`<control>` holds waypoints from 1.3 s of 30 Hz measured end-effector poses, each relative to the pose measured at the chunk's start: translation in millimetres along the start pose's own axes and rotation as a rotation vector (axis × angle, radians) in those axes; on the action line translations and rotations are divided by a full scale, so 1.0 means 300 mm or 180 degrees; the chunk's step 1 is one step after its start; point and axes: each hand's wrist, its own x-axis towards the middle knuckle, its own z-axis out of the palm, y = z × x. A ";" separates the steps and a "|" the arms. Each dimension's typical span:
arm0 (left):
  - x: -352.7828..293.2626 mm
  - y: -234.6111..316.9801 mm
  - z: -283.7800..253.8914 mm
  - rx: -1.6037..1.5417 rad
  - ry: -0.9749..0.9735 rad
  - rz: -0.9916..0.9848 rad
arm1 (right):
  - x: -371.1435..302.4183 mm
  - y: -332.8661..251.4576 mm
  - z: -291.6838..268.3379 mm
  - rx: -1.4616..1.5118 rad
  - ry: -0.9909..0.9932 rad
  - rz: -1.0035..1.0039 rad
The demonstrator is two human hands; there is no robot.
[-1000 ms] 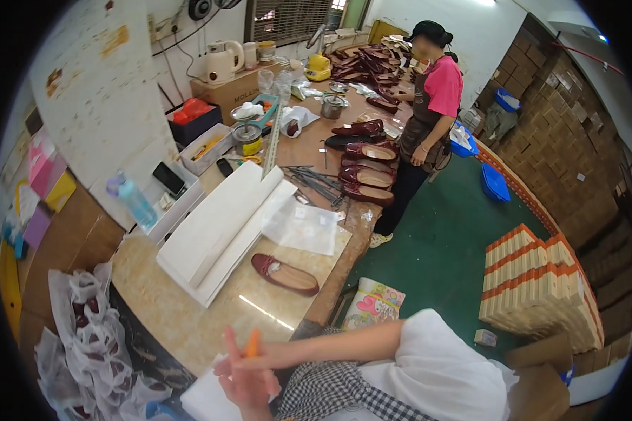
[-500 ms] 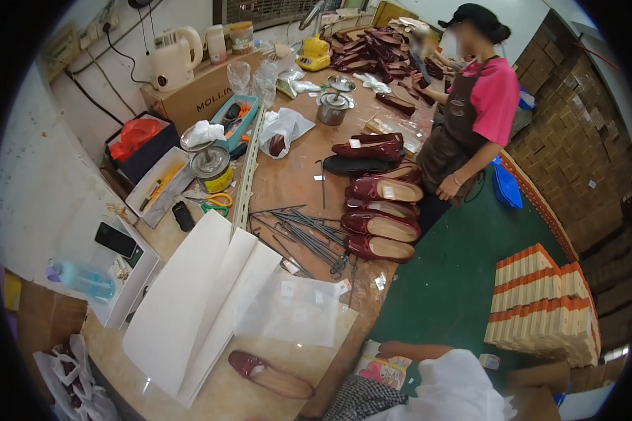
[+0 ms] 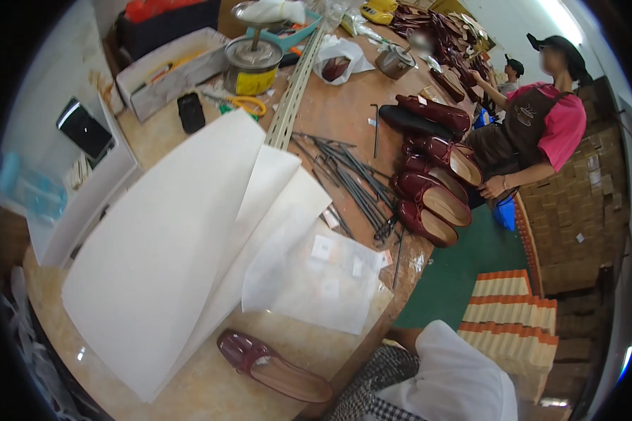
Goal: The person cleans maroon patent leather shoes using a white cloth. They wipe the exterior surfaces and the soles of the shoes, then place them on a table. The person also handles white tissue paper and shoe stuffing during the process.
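Neither my left hand nor my right hand shows. At the lower edge are my white sleeve and a checked apron, with a bit of bare arm beside the sleeve; what lies beyond that arm is hidden. Nearest to me on the table rests a single dark red shoe, a flat with a bow, toe to the upper left. Beyond it are large white paper sheets and a translucent sheet with small white labels on it. Several dark metal rods with hooked ends lie farther off.
A row of dark red shoes lines the table's right edge, where a co-worker in a pink shirt stands. A metal strip runs along the table. Left are a tin, scissors and a phone. Stacked boxes stand on the floor.
My view has shifted closer over the near table, so the paper and single shoe look larger. My bare arm, longer in view before, is now mostly hidden. The shoe appears unmoved.
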 end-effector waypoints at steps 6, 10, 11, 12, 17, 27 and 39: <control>-0.063 -0.112 0.057 0.0019 0.0227 -0.0021 | -0.083 0.087 -0.005 -0.0423 -0.0168 -0.0045; -0.119 -0.214 0.098 0.0076 0.0479 0.0093 | 0.002 0.098 -0.005 -0.0650 -0.0102 -0.0287; -0.138 -0.244 0.110 0.0077 0.0575 0.0143 | 0.022 0.102 -0.010 -0.0743 -0.0103 -0.0396; -0.163 -0.276 0.118 0.0064 0.0641 0.0176 | 0.013 0.105 -0.044 -0.0940 -0.0200 -0.0479; -0.232 -0.424 -0.006 0.0111 0.0378 0.0124 | -0.275 -0.081 -0.375 -0.2589 -0.1621 -0.1330; -0.517 0.319 -0.653 -0.0898 -0.0085 0.2344 | -0.338 -0.481 -0.629 -0.1164 0.2227 -0.3933; -0.262 0.314 -0.989 -0.0795 0.2694 0.3003 | -0.904 -1.007 -0.393 -0.1162 0.1367 -0.6622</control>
